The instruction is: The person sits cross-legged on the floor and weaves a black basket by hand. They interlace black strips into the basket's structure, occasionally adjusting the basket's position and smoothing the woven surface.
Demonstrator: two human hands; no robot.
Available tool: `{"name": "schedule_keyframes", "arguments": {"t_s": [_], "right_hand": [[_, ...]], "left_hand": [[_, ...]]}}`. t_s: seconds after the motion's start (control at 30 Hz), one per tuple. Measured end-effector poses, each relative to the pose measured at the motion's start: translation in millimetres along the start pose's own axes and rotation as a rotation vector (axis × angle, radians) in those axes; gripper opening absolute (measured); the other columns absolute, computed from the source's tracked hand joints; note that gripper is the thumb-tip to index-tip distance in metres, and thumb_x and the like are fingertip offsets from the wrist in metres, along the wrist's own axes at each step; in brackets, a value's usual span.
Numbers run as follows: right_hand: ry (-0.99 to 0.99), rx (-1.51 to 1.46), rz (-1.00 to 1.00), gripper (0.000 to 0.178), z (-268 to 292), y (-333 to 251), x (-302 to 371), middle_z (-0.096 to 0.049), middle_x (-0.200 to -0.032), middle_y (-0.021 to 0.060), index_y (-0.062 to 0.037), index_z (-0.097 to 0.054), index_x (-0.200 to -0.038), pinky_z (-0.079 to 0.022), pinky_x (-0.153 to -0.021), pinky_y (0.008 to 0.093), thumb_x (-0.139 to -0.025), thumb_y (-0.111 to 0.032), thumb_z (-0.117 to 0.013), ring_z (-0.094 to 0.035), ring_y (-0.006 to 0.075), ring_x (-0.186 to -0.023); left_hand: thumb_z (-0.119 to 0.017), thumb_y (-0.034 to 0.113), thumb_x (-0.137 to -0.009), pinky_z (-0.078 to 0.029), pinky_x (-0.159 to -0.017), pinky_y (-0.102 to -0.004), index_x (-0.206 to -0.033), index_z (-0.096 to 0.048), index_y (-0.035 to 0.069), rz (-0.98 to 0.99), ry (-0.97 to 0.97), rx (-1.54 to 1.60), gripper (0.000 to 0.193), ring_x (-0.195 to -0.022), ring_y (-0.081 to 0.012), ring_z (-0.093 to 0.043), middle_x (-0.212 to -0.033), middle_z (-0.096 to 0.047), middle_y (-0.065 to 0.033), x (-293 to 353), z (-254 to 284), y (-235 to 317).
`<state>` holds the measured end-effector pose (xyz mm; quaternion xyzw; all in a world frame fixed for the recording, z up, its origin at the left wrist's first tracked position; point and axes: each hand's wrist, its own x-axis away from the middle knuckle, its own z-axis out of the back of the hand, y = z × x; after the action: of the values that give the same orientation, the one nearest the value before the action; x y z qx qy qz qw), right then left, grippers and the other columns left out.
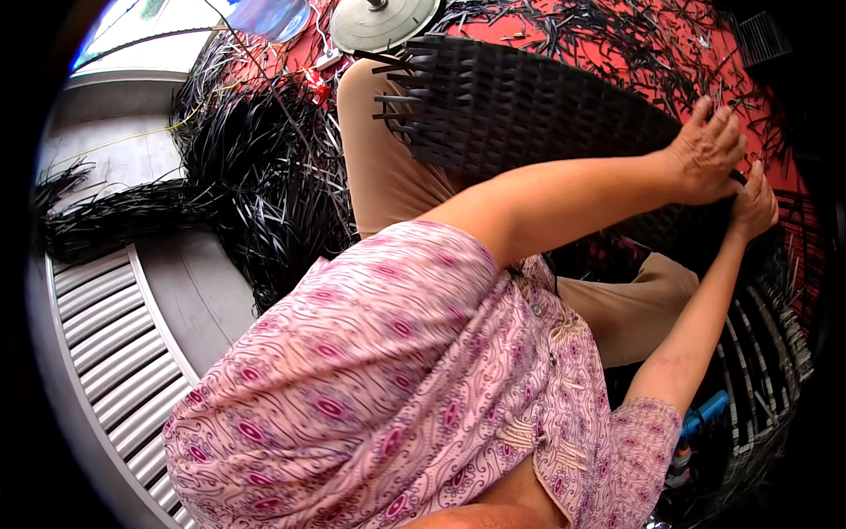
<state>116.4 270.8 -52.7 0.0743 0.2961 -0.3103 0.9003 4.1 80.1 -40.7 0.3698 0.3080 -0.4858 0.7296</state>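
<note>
A dark woven panel (529,106), made of flat black strips, lies across my lap, with loose strip ends sticking out at its left end. My left hand (708,152) reaches across to the panel's right end, its fingers bent over the edge there. Close beside it, my right hand (756,204) is closed at the same end, thumb up. The strip ends between my two hands are too small to make out. Part of the panel's lower side is hidden behind my left forearm.
Black strips (264,159) lie in a large heap at the left, with more scattered over the red floor (723,84). A round grey base (383,25) stands at the back beside a white power strip (330,60). A blue-handled tool (709,413) lies by my right arm.
</note>
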Motion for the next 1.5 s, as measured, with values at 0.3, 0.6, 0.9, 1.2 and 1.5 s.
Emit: {"name": "schedule_keyframes", "arguments": {"t_s": [0.3,0.6,0.9,1.2,1.5], "right_hand": [[-0.078,-0.04,-0.118,0.063,-6.8,5.9,-13.2,-0.077,-0.113,0.0066,-0.0174,-0.08,-0.113,-0.044,-0.104,0.0417,-0.103,-0.063,-0.036,-0.067,0.0284,-0.114],[-0.156,0.089,-0.102,0.067,-20.7,18.7,-28.9,-0.075,-0.118,0.0065,-0.0228,-0.076,-0.121,-0.045,-0.104,0.0437,-0.102,-0.068,-0.031,-0.066,0.0303,-0.116],[-0.218,0.121,-0.128,0.07,-6.8,-1.9,-28.2,-0.073,-0.123,0.0084,-0.023,-0.076,-0.123,-0.045,-0.106,0.0425,-0.101,-0.07,-0.029,-0.064,0.0323,-0.121],[-0.127,0.006,0.013,0.036,5.9,-31.4,-31.1,-0.064,-0.132,0.0118,-0.0123,-0.067,-0.122,-0.046,-0.097,0.0478,-0.101,-0.039,-0.054,-0.065,0.0329,-0.11],[0.431,-0.259,0.139,0.064,26.5,-150.1,-44.9,-0.055,-0.143,0.02,-0.0011,-0.055,-0.14,-0.033,-0.114,0.0508,-0.102,-0.052,-0.05,-0.046,0.0388,-0.139]], "left_hand": [[-0.072,0.064,-0.081,-0.029,-0.113,-0.0538,-0.125,-0.058,0.002,0.084,-0.125,-0.212,0.077,-0.127,-0.0349,-0.047,-0.126,-0.052,-0.0166,35.1,89.7,-95.1],[-0.063,0.056,-0.094,-0.034,-0.108,-0.0541,-0.14,-0.047,-0.004,0.314,-0.21,-0.403,0.078,-0.125,-0.0424,-0.047,-0.134,-0.052,-0.0255,70.0,221.2,-198.6],[-0.058,0.051,-0.098,-0.037,-0.104,-0.051,-0.12,-0.064,-0.001,0.264,-0.271,-0.481,0.057,-0.114,-0.0381,-0.056,-0.112,-0.067,-0.02,74.0,222.2,-203.3],[-0.051,0.06,-0.099,-0.039,-0.099,-0.0488,-0.112,-0.069,0.008,0.191,-0.404,-0.502,0.057,-0.111,-0.0347,-0.061,-0.108,-0.069,-0.0146,69.3,211.5,-232.8],[-0.048,0.056,-0.102,-0.041,-0.092,-0.0485,-0.103,-0.068,0.008,0.186,-0.377,-0.493,0.053,-0.102,-0.0338,-0.062,-0.1,-0.069,-0.0121,59.5,198.4,-236.6]]}}
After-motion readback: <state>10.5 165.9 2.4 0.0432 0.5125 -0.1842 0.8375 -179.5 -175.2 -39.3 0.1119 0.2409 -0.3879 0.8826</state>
